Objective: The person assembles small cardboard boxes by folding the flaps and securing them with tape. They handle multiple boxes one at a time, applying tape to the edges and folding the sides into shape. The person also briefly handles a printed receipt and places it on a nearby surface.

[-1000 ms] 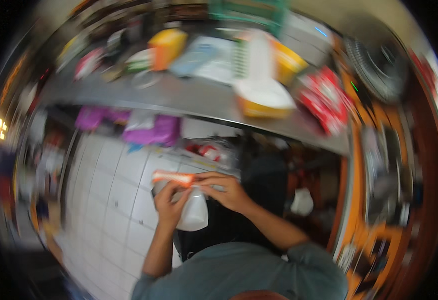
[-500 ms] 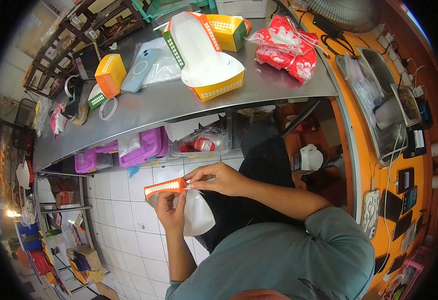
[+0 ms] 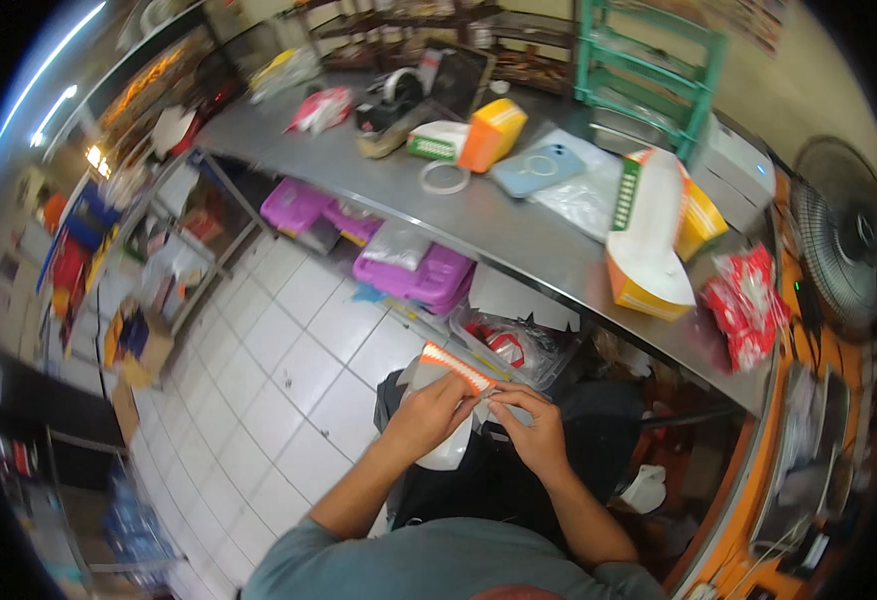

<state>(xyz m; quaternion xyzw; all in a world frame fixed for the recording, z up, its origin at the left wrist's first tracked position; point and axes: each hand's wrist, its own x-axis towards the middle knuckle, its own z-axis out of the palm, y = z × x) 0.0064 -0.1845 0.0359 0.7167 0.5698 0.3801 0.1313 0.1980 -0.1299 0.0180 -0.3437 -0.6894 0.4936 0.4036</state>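
Observation:
Over my lap I hold a partly folded paper food box point(image 3: 449, 452), white and grey with an orange-and-white patterned strip along one edge. My left hand point(image 3: 426, 418) grips it near the strip, fingers closed on the card. My right hand point(image 3: 533, 428) pinches the strip's right end, its fingertips meeting those of the left. What lies between the fingertips is too small to make out. On the steel counter ahead stand folded boxes: a large open white one point(image 3: 649, 230) with yellow, orange and green sides, and a small yellow-orange one point(image 3: 493, 134).
A blue phone point(image 3: 541, 168) lies on clear plastic, near a white ring point(image 3: 445, 178). Red-and-white plastic packages point(image 3: 744, 308) sit at the counter's right end, beside a fan point(image 3: 844, 235). Purple-lidded bins point(image 3: 414, 272) stand beneath the counter. A metal shelf point(image 3: 174, 240) is at left.
My view has swung left, so the counter and its things appear farther right. Both hands still hold the box, now more over my lap, with its orange strip slanting down to the right.

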